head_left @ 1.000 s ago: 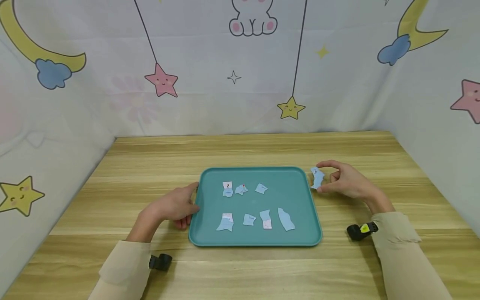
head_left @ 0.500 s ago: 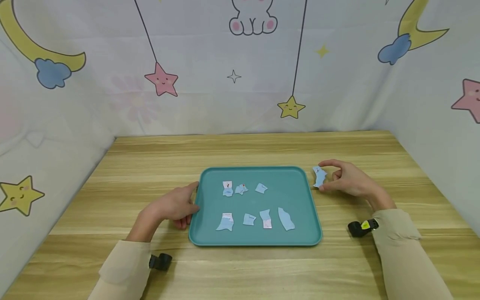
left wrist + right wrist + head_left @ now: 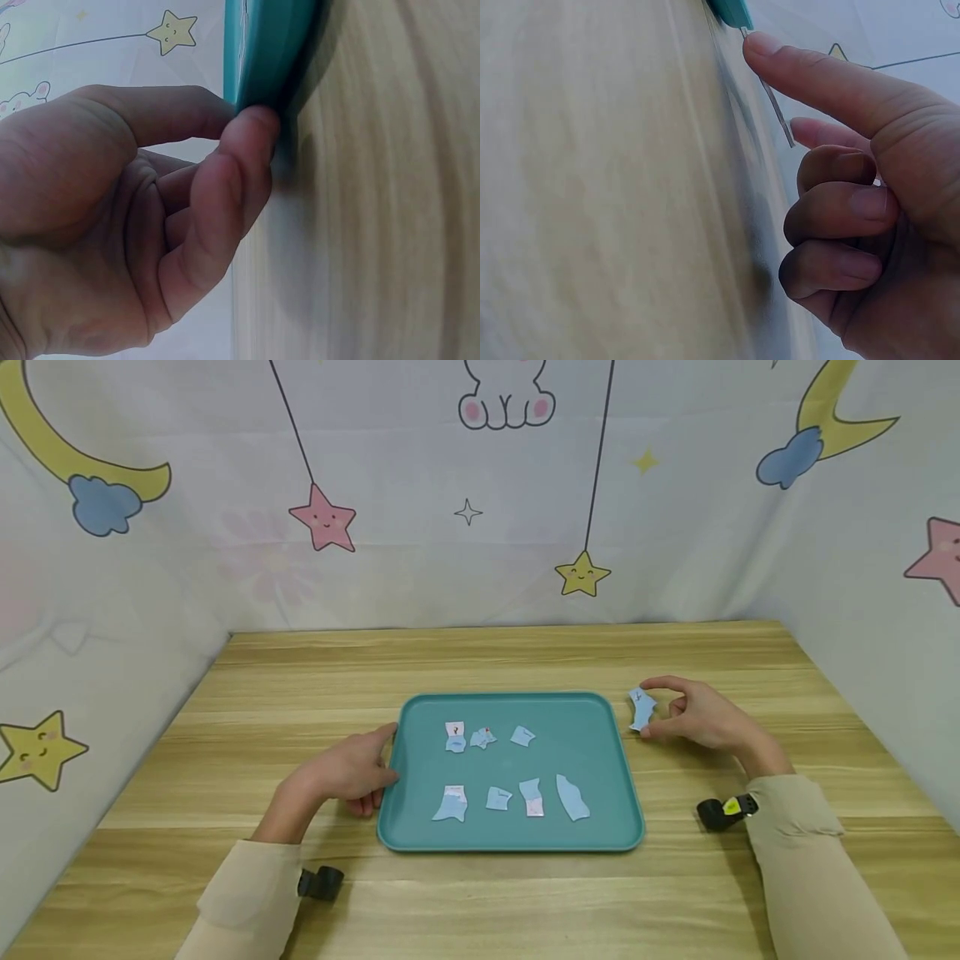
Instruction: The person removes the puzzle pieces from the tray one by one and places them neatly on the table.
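My right hand (image 3: 708, 714) pinches a light blue, irregularly edged puzzle piece (image 3: 642, 709) between thumb and index finger, just off the right rim of the teal tray (image 3: 517, 837). In the right wrist view that piece (image 3: 776, 105) appears edge-on as a thin, stiff sliver, and the other fingers are curled. On the left side, my left hand (image 3: 348, 768) holds the tray's rim. The left wrist view shows its fingers (image 3: 217, 195) at the tray's edge (image 3: 270, 52). Several similar pieces lie in the tray in two rows, including a long one (image 3: 573, 797) and a pink-and-blue one (image 3: 532, 797).
The tray stands on a wood-grain table (image 3: 480, 902). Behind and at both sides hangs a pale cloth (image 3: 420, 577) printed with stars, moons and clouds. A dark camera (image 3: 322, 883) sits at the left wrist, another camera (image 3: 720, 814) at the right.
My right hand has shifted slightly right and away from me with the puzzle piece, widening the gap to the tray. The left hand, tray and pieces in it stay put.
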### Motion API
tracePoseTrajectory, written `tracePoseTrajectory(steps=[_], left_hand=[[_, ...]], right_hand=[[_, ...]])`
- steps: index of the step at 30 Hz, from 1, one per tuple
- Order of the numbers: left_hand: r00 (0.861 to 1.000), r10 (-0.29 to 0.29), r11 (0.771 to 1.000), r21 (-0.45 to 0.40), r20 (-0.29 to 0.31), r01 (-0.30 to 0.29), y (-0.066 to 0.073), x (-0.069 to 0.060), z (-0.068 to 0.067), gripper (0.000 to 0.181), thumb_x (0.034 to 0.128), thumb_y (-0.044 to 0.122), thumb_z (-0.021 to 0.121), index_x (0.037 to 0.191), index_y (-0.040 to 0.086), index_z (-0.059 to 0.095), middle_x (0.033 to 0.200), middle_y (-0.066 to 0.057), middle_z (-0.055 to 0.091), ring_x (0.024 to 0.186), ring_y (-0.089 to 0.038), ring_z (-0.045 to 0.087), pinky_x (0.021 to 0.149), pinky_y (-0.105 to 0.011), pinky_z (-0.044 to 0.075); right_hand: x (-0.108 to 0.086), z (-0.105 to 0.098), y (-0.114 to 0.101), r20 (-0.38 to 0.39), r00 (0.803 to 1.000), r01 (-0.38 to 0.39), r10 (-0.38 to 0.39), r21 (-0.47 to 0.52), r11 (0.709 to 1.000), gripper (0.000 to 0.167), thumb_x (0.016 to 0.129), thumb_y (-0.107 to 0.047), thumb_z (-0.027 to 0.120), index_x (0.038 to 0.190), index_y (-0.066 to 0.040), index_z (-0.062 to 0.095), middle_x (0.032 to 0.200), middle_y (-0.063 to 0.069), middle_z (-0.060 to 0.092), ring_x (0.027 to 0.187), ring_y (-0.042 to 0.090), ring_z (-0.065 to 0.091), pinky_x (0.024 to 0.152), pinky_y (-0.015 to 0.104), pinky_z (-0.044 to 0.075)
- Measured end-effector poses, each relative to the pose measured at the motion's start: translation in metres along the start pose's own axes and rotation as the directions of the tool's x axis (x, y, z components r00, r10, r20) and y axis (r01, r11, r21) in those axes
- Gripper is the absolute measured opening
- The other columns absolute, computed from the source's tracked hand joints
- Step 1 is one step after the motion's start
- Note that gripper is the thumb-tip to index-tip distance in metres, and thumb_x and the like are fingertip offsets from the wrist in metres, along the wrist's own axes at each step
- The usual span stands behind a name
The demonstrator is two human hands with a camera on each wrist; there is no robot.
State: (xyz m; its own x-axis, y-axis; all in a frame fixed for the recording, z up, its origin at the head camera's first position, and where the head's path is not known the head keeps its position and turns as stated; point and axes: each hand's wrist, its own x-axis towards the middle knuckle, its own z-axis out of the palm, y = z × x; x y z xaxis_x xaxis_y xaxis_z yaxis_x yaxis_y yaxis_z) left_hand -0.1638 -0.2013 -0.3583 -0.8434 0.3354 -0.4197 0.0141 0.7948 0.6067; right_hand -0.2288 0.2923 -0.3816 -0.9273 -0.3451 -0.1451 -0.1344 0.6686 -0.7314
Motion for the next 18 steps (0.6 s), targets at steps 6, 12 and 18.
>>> tracePoseTrajectory(steps=[6,12,18], left_hand=[[1.000,0.000,1.000,0.002,-0.001,0.000,-0.0006,0.0003,0.0001,0.081,0.1029,0.005,0.056,0.166,-0.007,0.007,0.062,-0.009,0.065,0.047,-0.014,0.064,0.050,-0.031,0.059],[1.000,-0.008,1.000,0.023,-0.005,0.008,0.0000,0.0003,0.0003,0.081,0.1020,0.006,0.055,0.167,-0.006,0.008,0.063,-0.009,0.066,0.047,-0.015,0.064,0.050,-0.030,0.058],[1.000,-0.011,1.000,0.024,-0.004,0.011,0.0005,0.0005,0.0003,0.081,0.1021,0.006,0.055,0.167,-0.005,0.008,0.063,-0.009,0.066,0.048,-0.015,0.064,0.050,-0.031,0.059]], right_hand=[[0.0012,-0.0005,0.0026,-0.001,1.000,0.007,-0.007,-0.005,1.000,0.082,0.088,-0.023,0.086,0.156,-0.002,0.045,0.062,-0.006,0.036,0.052,0.006,0.033,0.051,0.025,0.033],[0.0018,-0.0012,0.0046,0.003,1.000,-0.001,0.001,-0.006,1.000,0.081,0.088,-0.023,0.086,0.155,-0.001,0.046,0.061,-0.006,0.033,0.051,0.006,0.032,0.051,0.024,0.033],[0.0029,-0.0017,0.0033,0.006,1.000,-0.006,0.006,-0.018,1.000,0.083,0.089,-0.025,0.085,0.157,-0.002,0.044,0.061,-0.006,0.033,0.051,0.007,0.032,0.051,0.025,0.032]])
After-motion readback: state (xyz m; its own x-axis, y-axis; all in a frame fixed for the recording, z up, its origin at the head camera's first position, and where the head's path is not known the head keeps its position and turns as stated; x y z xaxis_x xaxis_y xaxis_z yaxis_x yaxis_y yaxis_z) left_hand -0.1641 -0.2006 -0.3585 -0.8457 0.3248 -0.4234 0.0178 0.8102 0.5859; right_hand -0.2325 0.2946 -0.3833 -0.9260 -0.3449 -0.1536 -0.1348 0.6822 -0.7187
